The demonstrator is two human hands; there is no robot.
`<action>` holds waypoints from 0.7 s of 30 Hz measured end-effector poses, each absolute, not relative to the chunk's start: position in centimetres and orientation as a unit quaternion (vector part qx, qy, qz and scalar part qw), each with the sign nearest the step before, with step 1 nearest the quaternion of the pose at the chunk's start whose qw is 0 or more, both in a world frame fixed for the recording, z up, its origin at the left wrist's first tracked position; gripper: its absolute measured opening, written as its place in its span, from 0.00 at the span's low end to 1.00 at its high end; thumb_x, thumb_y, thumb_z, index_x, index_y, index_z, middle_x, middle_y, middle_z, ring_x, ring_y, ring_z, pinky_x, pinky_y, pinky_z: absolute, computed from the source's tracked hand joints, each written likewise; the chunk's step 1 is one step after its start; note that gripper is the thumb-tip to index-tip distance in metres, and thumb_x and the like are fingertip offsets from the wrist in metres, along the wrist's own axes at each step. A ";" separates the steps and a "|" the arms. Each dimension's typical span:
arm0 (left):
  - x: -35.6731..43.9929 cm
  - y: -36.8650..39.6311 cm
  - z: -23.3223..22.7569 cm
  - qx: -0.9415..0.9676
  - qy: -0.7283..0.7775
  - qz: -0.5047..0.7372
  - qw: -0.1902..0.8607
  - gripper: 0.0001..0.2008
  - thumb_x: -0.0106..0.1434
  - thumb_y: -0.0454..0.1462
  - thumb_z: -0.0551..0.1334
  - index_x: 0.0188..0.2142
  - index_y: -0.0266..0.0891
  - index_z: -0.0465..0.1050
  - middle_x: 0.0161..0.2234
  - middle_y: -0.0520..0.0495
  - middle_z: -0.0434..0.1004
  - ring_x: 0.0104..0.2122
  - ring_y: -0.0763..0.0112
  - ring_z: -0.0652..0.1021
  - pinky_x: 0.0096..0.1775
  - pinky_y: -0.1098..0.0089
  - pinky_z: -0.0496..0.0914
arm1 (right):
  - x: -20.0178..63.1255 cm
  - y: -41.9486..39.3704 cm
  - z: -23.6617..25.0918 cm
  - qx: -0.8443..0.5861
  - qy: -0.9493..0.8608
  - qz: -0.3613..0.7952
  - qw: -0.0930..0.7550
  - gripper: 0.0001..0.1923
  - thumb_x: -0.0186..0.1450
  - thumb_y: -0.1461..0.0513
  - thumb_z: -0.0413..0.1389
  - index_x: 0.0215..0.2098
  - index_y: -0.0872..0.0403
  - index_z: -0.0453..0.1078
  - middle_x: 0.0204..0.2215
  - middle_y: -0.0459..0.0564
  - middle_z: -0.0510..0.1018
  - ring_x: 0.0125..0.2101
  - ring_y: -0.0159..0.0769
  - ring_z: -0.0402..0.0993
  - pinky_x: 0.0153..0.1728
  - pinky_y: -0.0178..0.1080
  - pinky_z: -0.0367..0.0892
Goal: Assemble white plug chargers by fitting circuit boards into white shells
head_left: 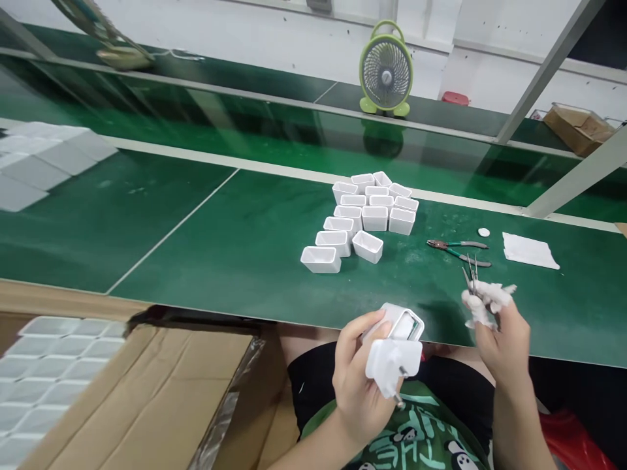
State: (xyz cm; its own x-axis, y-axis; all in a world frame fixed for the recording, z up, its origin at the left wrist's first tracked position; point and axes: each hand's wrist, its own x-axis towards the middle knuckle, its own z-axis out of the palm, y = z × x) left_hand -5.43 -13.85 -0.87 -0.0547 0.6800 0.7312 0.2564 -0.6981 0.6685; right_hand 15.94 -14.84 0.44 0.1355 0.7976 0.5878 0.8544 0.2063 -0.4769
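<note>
Near the bench's front edge, my left hand [360, 378] is closed around a white plastic charger housing [389, 320]. Its open end faces right and shows a bit of green inside. Against that end, in the same hand, is a white plug cover [392, 365] with metal pins. My right hand [504, 339], its fingertips wrapped in white material, grips metal tweezers [472, 274], points upward. Just beyond the tweezers lie green-handled pliers [455, 251] on the bench. Several white open-topped housings [375, 219] stand clustered at the middle of the bench.
The green bench [196, 248] spans the view. A small white disc [484, 232] and a white sheet [530, 250] lie to the right. A green fan [386, 72] stands on the rear shelf. At lower left are a cardboard box [147, 391] and white trays [63, 365].
</note>
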 end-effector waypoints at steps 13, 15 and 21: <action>-5.1 -13.6 -1.0 0.663 0.413 0.618 0.086 0.29 0.60 0.24 0.65 0.59 0.43 0.70 0.50 0.41 0.71 0.46 0.64 0.75 0.45 0.65 0.76 | 13.8 -19.8 3.6 -0.558 -0.756 -0.062 0.337 0.14 0.71 0.69 0.54 0.54 0.61 0.70 0.38 0.53 0.75 0.34 0.32 0.70 0.42 0.34 0.66; -5.2 -13.7 -0.9 0.669 0.418 0.610 0.078 0.29 0.60 0.24 0.65 0.59 0.44 0.70 0.49 0.41 0.71 0.46 0.63 0.75 0.45 0.65 0.75 | 13.8 -19.6 3.6 -0.562 -0.756 -0.062 0.329 0.13 0.71 0.69 0.54 0.54 0.62 0.69 0.38 0.53 0.75 0.35 0.32 0.71 0.42 0.34 0.65; -5.4 -13.7 -0.9 0.679 0.419 0.598 0.071 0.29 0.60 0.24 0.63 0.59 0.44 0.71 0.49 0.40 0.70 0.45 0.62 0.74 0.44 0.63 0.75 | 13.4 -19.5 4.0 -0.558 -0.765 -0.101 0.305 0.13 0.72 0.69 0.53 0.54 0.64 0.69 0.39 0.57 0.75 0.37 0.34 0.71 0.42 0.35 0.65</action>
State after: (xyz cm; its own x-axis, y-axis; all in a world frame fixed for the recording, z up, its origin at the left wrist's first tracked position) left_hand -5.40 -13.68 -0.92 -0.0667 0.6552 0.7525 0.4845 -0.6381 0.5985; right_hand 13.35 -19.51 4.01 -0.1916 0.7917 0.5801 0.9151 0.3578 -0.1861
